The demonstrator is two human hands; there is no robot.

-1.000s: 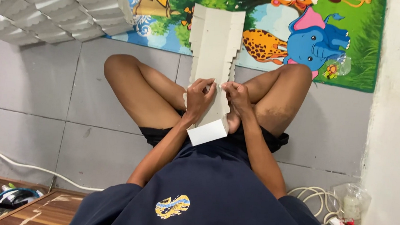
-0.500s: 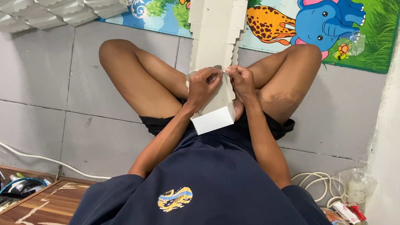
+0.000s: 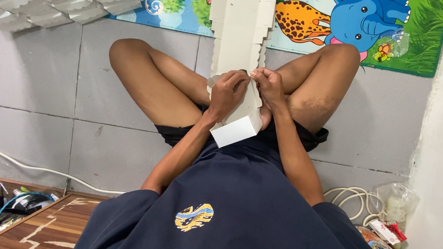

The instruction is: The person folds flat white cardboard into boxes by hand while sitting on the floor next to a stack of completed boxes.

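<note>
The little box [image 3: 235, 128] is plain white, same as the flat cardboard stack [image 3: 238, 25] behind it. The shirt [image 3: 236, 210] is navy with a yellow and blue emblem, and the floor [image 3: 35, 83] is grey tile. The mat [image 3: 345, 23] has a blue elephant, a spotted orange leopard and green grass.

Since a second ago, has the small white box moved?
No, not noticeably. The small white box stays between left knee and right knee, in left hand and right hand; only the camera shifted.
</note>
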